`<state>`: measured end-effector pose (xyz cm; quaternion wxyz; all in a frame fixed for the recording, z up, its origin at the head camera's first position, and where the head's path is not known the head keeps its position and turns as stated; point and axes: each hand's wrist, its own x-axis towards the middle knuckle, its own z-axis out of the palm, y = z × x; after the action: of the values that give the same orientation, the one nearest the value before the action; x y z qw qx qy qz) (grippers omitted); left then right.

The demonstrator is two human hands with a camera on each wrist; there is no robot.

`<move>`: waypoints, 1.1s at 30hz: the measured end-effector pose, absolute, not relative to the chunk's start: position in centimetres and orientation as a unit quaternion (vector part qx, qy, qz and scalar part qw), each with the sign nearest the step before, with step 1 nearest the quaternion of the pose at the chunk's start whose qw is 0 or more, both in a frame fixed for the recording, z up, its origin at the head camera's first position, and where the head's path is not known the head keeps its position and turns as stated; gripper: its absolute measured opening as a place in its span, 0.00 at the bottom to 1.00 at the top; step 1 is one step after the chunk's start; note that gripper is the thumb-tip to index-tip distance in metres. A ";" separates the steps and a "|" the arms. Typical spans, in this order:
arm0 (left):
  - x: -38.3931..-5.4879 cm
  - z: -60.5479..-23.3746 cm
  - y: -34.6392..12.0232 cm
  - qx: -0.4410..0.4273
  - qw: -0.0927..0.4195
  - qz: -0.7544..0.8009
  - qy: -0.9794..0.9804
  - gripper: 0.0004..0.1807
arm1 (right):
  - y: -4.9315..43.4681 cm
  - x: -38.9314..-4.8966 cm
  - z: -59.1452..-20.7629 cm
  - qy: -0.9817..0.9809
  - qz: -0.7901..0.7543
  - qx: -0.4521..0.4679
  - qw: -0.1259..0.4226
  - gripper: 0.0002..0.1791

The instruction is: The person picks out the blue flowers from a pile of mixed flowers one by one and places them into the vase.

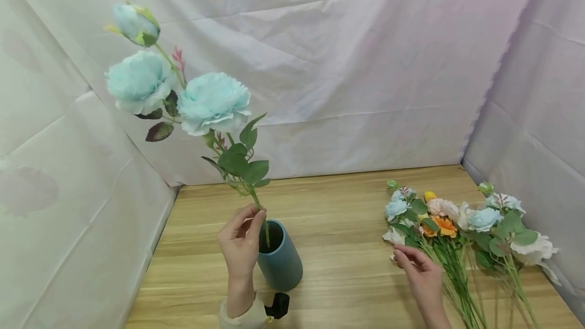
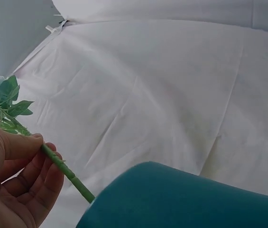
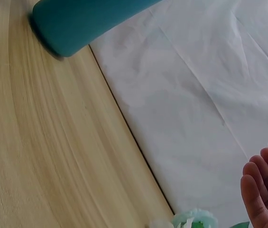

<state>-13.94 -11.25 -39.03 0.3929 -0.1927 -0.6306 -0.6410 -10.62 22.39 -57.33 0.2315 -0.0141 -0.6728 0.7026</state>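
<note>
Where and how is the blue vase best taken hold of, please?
Probably round the body of the blue vase, from the person's right: it stands upright and looks roughly cylindrical, while the left hand, on the other side, holds the flower stem.

Tabletop: we see pale wood with streaky grain, spreading to both sides of the blue vase and behind it.
Vase: we find it standing upright, its base on the wood.
Flower bunch: we see it lying well to the right of the vase, with orange, pale pink, white and pale blue blooms and a yellow bud.
Green stems: we follow them nearer to us than the vase.
Outer spray: we see white and pale blue blooms, farthest right of the vase.
</note>
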 end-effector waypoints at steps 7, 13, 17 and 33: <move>-13.7 -39.5 -11.4 -0.181 0.393 -0.635 -0.640 0.08 | 24.9 -10.9 -60.3 -0.691 0.671 -0.055 0.263 0.12; -13.6 -39.9 -11.5 -0.168 0.387 -0.637 -0.645 0.09 | 23.9 -9.5 -55.1 -0.708 0.637 -0.155 0.262 0.11; -13.6 -40.2 -11.5 -0.166 0.387 -0.638 -0.645 0.09 | 23.9 -9.1 -53.7 -0.718 0.611 -0.213 0.259 0.10; -13.2 -41.3 -11.8 -0.161 0.385 -0.656 -0.629 0.06 | 31.1 -9.4 -62.4 -0.813 0.418 -0.282 0.290 0.09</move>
<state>-13.16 -11.83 -41.32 0.3850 -0.1611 -0.6293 -0.6556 -9.41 31.09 -62.35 0.2900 -0.2818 -0.8133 0.4184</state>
